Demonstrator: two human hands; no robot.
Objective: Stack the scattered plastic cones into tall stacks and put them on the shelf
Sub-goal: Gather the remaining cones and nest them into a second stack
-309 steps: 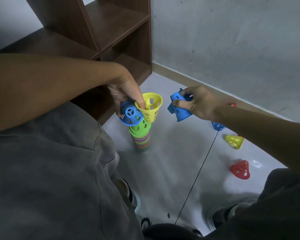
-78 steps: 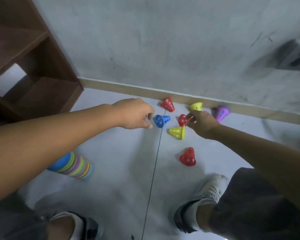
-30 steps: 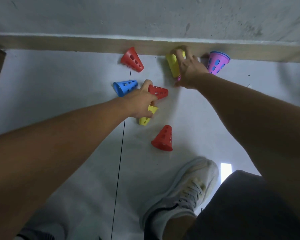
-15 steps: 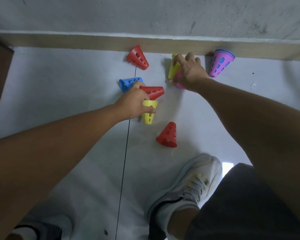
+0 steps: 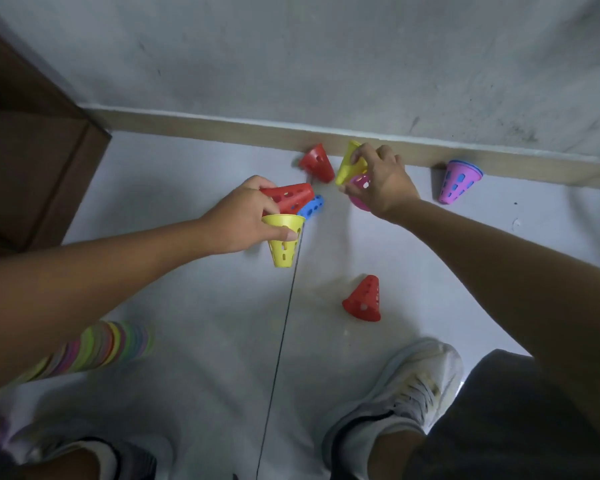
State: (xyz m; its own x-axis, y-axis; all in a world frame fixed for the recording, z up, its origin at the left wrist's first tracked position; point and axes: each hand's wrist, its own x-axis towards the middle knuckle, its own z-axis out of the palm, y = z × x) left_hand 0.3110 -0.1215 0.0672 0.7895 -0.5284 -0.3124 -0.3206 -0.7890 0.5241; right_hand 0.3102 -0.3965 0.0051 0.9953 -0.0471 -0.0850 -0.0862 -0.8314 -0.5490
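The left forearm hides the blurred cone stack's (image 5: 97, 348) top.

— Where are we looking from?
— We have one view only, worn on the head, so we look steeply down past both forearms to the floor (image 5: 194, 375), with our own shoes (image 5: 406, 386) at the bottom edge.
— Which way do we face?
— Toward the wall (image 5: 326, 57); its skirting board (image 5: 222, 124) crosses the upper half, and the shelf (image 5: 32, 161) sits at the left edge.
— How near are we?
— Near enough that the arms fill the sides of the picture. The wide lens bends the edges.
— Any overlap with another view?
— None; we have no second camera.
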